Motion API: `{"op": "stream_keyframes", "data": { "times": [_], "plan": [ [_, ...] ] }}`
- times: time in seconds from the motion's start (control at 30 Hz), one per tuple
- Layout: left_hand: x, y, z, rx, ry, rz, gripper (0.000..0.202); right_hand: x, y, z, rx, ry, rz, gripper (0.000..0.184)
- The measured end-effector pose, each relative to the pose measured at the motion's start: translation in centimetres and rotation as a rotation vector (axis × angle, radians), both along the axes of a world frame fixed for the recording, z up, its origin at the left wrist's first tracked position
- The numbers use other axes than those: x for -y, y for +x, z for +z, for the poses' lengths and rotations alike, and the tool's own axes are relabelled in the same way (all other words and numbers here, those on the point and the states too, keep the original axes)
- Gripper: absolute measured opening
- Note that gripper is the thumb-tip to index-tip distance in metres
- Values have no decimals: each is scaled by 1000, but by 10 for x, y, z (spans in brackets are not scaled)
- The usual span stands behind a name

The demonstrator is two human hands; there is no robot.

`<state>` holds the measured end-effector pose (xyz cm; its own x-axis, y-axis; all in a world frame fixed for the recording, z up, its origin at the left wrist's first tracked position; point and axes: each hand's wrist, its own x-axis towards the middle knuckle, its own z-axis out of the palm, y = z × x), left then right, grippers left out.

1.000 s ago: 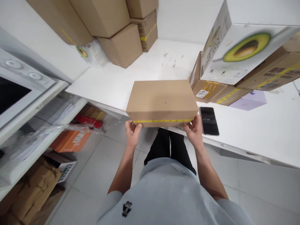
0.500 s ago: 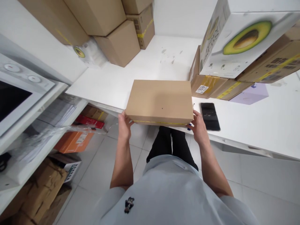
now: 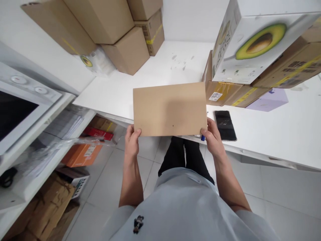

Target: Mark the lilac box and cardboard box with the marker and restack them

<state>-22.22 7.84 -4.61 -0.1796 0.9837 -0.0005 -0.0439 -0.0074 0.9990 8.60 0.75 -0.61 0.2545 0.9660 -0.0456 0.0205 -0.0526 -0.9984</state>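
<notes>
A brown cardboard box [image 3: 169, 108] is held at the front edge of the white table [image 3: 152, 75], its broad plain face toward me. My left hand [image 3: 132, 140] grips the near left corner, thumb on the face and fingers out of sight behind. At the near right corner, my right hand [image 3: 212, 135] holds it the same way. A small blue object [image 3: 203, 137], only partly visible, lies beside the right thumb. Just right of that hand, a black phone [image 3: 225, 125] rests on the table.
Cardboard boxes [image 3: 127, 50] are stacked at the back left. On the right, a white avocado-printed box [image 3: 260, 43] sits on taped cartons [image 3: 225, 93] beside a lilac box [image 3: 269, 99]. Left of me stands a shelf unit [image 3: 59, 118] with papers and an orange box [image 3: 82, 154].
Both hands have tilted the box, so its taped near side no longer shows and its broad face turns toward me. Both thumbs now press on that face.
</notes>
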Motion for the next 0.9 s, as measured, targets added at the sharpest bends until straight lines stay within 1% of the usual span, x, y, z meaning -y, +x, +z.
{"op": "stream_keyframes", "data": {
  "times": [0.07, 0.1, 0.23, 0.3, 0.43, 0.53, 0.6, 0.67, 0.73, 0.8, 0.83, 0.9],
  "plan": [
    [-1, 0, -2, 84, 15, -13, 28, -1, 2, -7, -8, 57, 15, 49],
    [-1, 0, -3, 115, 23, -27, 30, -2, 3, -11, -14, 71, 18, 50],
    [-4, -2, -10, 135, 21, -98, 63, -6, 6, -21, -41, 64, 1, 54],
    [-4, -3, -17, 89, 17, -121, 70, -6, 6, -24, -48, 50, -11, 55],
    [-2, 0, -34, -11, 29, -123, 64, -5, 3, -31, -14, 8, -47, 56],
    [1, 4, -44, -57, -33, -104, 52, -3, -1, -39, 47, -39, -92, 53],
    [3, 4, -48, -69, -72, -104, 43, -2, -2, -44, 64, -56, -97, 54],
    [4, 2, -47, -69, -88, -111, 42, -2, 0, -45, 40, -44, -69, 55],
    [4, 0, -42, -66, -92, -125, 50, -2, 3, -43, 2, -26, -19, 53],
    [2, -1, -32, -73, -48, -144, 64, -2, 6, -39, -1, -16, 20, 56],
    [2, -2, -26, -88, 0, -152, 75, -1, 7, -35, 19, -9, 30, 61],
    [1, -3, -12, -152, 126, -156, 99, 0, 8, -28, 98, 24, 43, 76]
  ]
}}
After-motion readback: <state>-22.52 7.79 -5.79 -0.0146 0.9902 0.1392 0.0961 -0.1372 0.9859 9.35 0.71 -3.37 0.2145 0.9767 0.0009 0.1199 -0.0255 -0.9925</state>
